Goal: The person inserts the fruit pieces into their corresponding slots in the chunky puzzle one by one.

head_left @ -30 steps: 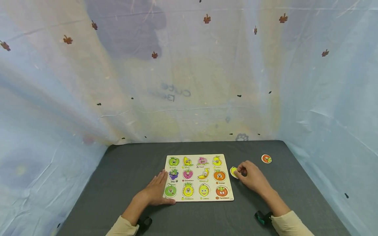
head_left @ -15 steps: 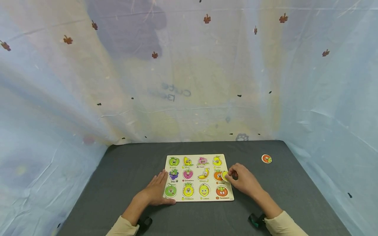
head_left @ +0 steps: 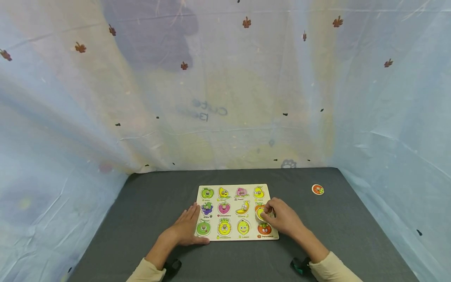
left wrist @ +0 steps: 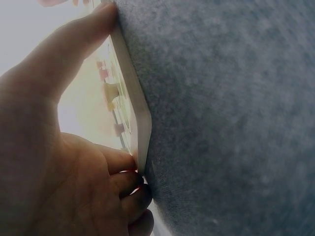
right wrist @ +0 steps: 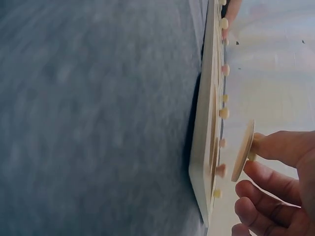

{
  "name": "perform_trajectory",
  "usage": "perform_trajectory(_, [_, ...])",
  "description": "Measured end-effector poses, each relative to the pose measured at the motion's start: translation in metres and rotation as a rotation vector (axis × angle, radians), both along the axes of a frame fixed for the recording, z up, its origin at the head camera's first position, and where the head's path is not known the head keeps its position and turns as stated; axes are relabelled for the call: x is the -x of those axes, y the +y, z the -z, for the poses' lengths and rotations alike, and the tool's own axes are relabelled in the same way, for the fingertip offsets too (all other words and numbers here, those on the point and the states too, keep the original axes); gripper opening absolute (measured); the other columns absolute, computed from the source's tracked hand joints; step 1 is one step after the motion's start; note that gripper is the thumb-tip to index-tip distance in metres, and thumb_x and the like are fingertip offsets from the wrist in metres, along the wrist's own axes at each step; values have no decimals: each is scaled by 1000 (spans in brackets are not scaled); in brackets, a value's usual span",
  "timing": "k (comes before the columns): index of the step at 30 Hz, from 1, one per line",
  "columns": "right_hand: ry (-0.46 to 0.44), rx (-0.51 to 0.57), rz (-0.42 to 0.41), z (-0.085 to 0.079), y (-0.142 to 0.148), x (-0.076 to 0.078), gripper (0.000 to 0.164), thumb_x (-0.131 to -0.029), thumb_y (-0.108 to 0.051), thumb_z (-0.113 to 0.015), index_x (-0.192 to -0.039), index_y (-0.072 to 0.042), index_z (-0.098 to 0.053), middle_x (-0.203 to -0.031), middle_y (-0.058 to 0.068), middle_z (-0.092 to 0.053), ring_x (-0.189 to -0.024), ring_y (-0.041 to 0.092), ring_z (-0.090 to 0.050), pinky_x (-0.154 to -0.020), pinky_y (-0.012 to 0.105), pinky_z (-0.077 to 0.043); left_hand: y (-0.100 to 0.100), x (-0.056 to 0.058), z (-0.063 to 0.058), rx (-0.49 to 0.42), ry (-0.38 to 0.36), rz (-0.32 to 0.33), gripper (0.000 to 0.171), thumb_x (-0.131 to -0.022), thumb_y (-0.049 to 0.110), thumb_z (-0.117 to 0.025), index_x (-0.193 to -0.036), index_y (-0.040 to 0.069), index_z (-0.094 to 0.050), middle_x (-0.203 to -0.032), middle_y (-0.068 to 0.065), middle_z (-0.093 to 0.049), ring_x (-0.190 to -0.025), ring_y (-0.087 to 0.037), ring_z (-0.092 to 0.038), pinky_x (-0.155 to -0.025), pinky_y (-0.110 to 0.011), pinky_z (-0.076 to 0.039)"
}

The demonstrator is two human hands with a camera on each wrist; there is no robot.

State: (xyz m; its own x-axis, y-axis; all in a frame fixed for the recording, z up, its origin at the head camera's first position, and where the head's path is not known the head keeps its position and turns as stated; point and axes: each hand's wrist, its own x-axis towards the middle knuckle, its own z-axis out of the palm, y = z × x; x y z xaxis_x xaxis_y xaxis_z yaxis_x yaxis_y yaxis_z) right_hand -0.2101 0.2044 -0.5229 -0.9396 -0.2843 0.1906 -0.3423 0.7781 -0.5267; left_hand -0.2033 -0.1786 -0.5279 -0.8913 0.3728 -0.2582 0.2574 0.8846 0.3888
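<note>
A wooden knob puzzle board with rows of cartoon fruits lies flat on the table. My left hand rests along its left edge, fingers straight and thumb at the near corner; the left wrist view shows the thumb and fingers touching the board's side. Over the right part of the board, my right hand pinches a yellow fruit puzzle piece by its knob. In the right wrist view this piece is tilted and held apart from the board, partly overlapping the orange picture in the head view.
A round red-orange puzzle piece lies on the dark grey tablecloth at the far right. Knobs stick up from the board. A pale patterned curtain surrounds the table's back and sides.
My right hand has carried the yellow piece leftward from beside the board to above its right-hand column. The left hand and the board have stayed in place.
</note>
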Motion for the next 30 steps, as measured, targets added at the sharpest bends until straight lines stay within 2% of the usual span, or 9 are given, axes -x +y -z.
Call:
perform_trajectory(11, [46,-16,-71,4,-19,-6,24,-93,-22,-86,-84,-23,-64,-84,-8,-57,-76,7,-51,-68,27,-47,0,-1,-1,3,7,7,130,-82,60,-89,-167,-9,-20,-176,-29,-14,-164,-41,-17,-133,-55,-17])
perform_trajectory(20, [83,-65,-149,4,-33,-7,27,-93,-25,-85,-81,-22,-62,-80,-9,-55,-73,3,-46,-64,24,-44,-3,1,5,-46,1,29,133,-81,65,-87,-167,-10,-18,-175,-30,-12,-163,-45,-14,-132,-60,-13])
perform_trajectory(24, [89,-70,-175,5,-39,-8,27,-93,-25,-85,-80,-21,-62,-80,-8,-55,-75,3,-46,-65,24,-44,-2,0,2,-17,-2,19,132,-82,63,-88,-167,-9,-18,-176,-28,-12,-164,-41,-15,-133,-57,-14])
perform_trajectory(30, [115,-83,-182,5,-46,-10,26,-91,-23,-85,-78,-22,-63,-77,-10,-54,-76,5,-45,-65,25,-43,-2,3,7,4,17,21,131,-82,62,-88,-167,-9,-19,-176,-28,-13,-164,-41,-16,-133,-56,-15])
